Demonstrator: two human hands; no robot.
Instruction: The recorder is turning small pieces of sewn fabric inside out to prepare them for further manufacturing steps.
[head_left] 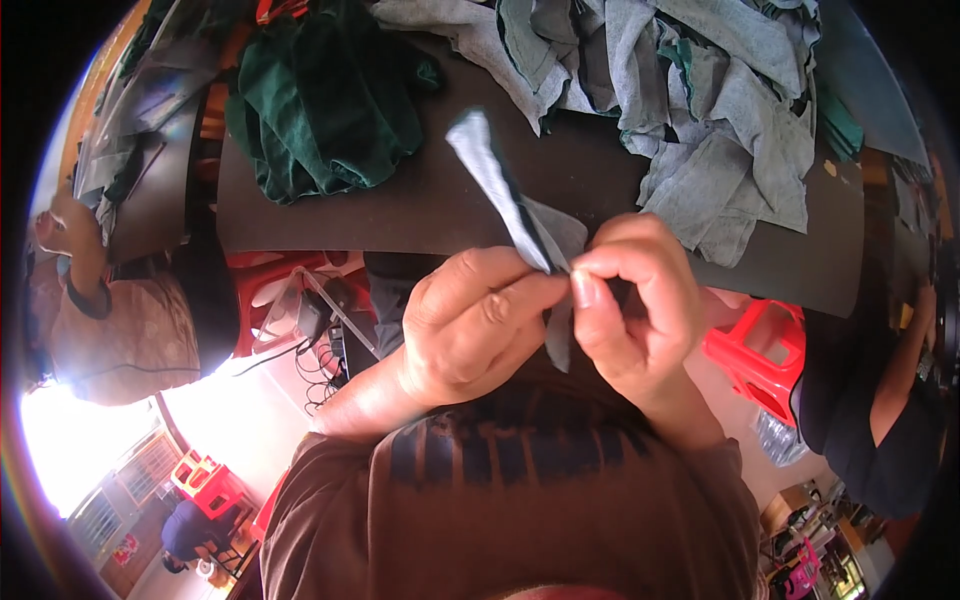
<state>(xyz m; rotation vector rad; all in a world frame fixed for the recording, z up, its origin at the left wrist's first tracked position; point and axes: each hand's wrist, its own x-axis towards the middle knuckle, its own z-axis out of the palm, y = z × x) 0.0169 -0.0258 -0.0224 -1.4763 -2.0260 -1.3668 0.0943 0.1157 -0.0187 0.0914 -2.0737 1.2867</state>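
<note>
A small piece of grey cloth (490, 175) with a dark green edge is held up in front of my chest. My left hand (475, 325) is closed round its lower part, with the folded strip standing up out of the fingers. The thumb and forefinger of my right hand (640, 300) pinch at the cloth's edge, right against the left fingertips. A loose grey flap shows behind the fingers, and another end hangs below them. Whether a thread lies in the right pinch is too small to tell.
Beyond my hands stands a dark table (500, 215). On it lie a heap of dark green cloth (325, 110) at the left and many grey cut pieces (715, 130) at the right. Red stools (760, 345) stand below. People sit at both sides.
</note>
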